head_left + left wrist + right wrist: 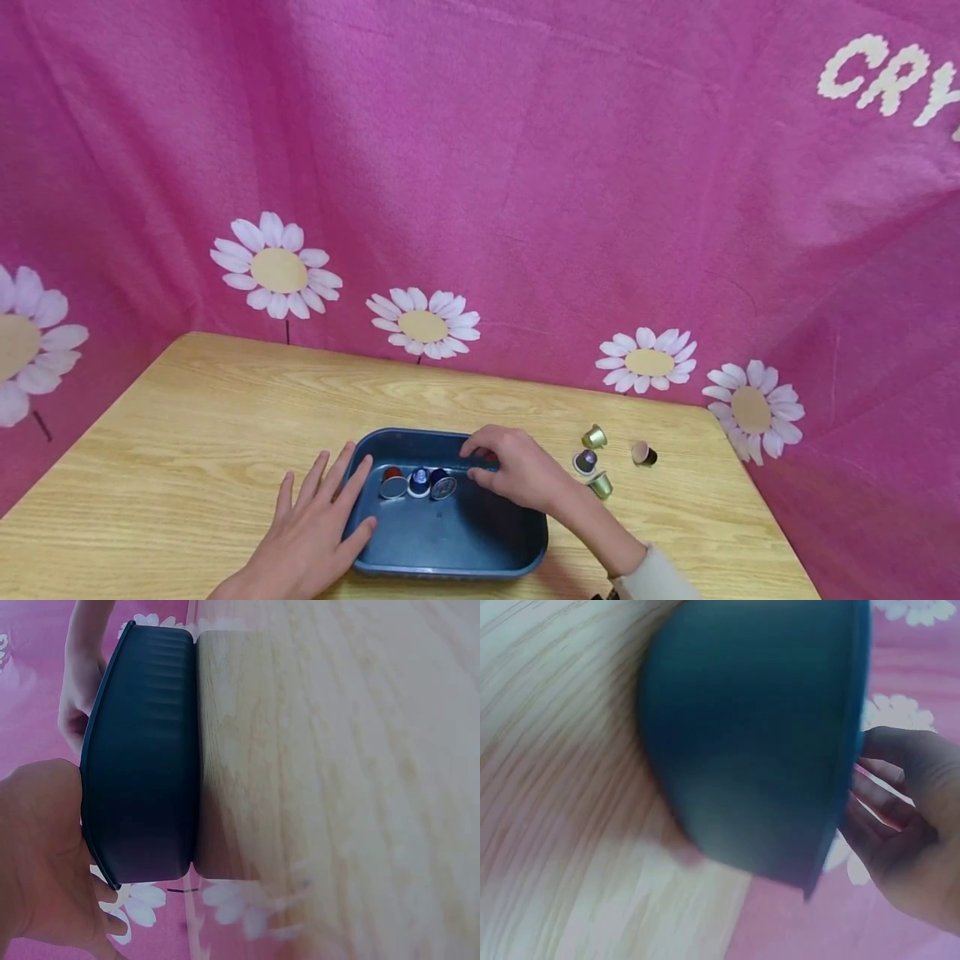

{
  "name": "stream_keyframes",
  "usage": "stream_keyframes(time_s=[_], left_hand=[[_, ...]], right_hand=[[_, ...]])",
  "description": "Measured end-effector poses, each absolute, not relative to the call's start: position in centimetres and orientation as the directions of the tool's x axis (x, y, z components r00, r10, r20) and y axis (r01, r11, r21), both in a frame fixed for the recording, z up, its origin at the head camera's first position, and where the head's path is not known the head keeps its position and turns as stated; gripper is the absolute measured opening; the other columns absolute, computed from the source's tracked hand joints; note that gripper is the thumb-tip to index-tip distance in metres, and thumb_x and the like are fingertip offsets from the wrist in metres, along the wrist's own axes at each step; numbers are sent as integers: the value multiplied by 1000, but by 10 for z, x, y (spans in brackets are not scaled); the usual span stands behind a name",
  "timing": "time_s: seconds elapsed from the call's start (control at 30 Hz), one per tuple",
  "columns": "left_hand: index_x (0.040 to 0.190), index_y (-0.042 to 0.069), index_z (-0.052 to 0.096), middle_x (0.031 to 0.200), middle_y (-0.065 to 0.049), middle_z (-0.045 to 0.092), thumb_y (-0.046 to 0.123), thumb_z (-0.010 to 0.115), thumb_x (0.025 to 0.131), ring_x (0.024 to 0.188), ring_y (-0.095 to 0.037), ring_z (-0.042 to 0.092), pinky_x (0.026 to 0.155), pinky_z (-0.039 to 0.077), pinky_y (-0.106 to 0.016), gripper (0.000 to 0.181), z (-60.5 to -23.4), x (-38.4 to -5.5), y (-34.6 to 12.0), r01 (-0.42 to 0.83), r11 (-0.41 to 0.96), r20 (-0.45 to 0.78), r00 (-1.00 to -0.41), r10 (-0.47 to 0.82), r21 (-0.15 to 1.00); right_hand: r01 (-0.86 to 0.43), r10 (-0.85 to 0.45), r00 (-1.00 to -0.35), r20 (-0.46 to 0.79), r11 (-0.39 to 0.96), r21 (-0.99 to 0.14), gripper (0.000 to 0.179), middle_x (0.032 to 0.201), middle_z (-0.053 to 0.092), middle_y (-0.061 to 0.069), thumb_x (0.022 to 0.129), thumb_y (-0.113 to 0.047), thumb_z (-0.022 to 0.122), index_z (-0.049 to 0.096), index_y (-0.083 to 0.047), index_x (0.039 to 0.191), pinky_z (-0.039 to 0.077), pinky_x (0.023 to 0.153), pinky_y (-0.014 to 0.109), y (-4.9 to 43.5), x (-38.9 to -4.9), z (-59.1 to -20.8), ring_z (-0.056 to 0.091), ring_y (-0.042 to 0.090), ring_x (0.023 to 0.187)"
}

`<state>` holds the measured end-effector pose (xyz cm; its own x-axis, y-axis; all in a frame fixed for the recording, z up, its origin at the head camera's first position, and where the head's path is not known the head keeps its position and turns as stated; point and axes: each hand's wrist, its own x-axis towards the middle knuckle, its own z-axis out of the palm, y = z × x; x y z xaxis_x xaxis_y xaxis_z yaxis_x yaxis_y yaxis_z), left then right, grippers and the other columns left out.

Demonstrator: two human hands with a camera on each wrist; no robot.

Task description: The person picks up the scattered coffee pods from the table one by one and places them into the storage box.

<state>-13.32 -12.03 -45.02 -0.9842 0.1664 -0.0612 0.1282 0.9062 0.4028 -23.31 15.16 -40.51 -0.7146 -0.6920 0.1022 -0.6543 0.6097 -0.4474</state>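
Note:
A dark blue rectangular bin [450, 572] sits on the table, with three coffee capsules in a row inside: one orange-red [392, 474], one blue with a pale rim [419, 481] and one dark blue [442, 485], foil side showing. My left hand [318, 521] rests with spread fingers on the bin's left rim; in the left wrist view its palm lies against the rim. Over the bin's right part, my right hand [513, 468] bends thumb and fingers around a dark red capsule [490, 457], mostly hidden. In the right wrist view the fingertips pass behind the rim.
Right of the bin on the wooden table [247, 400] lie a gold-green capsule [595, 437], a dark purple capsule [585, 462], another green capsule [601, 485] and a black capsule with a beige lid [644, 453]. A pink cloth [525, 208] with daisies hangs behind the table.

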Motion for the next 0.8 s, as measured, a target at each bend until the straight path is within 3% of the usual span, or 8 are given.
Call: stream_keyframes(time_s=[0.2,0.43,0.8], left_hand=[[155,12,37,163,-17,19,45,62,95,145,-50,15,105,6,-78,73,-450,-133,-120,128,908,-61,-984,166,399],[155,12,37,163,-17,19,45,63,95,145,-50,14,104,4,-79,73,-449,-133,-119,126,909,-61,-985,163,397],[156,12,37,163,-17,19,45,62,95,145,-50,14,103,4,-80,73,-450,-132,-120,133,908,-44,-986,164,397]], right_hand=[[-621,-598,-767,233,600,-505,19,107,68,1,88,-5,75,72,-6,107,57,82,38,188,-231,-396,66,20,97],[-574,-449,-818,359,670,-470,28,104,68,0,82,3,79,70,-6,107,57,82,34,243,-230,-396,67,20,96],[-426,-310,-903,298,735,-528,33,109,66,13,79,5,80,69,2,110,56,85,42,311,-221,-426,64,38,100]])
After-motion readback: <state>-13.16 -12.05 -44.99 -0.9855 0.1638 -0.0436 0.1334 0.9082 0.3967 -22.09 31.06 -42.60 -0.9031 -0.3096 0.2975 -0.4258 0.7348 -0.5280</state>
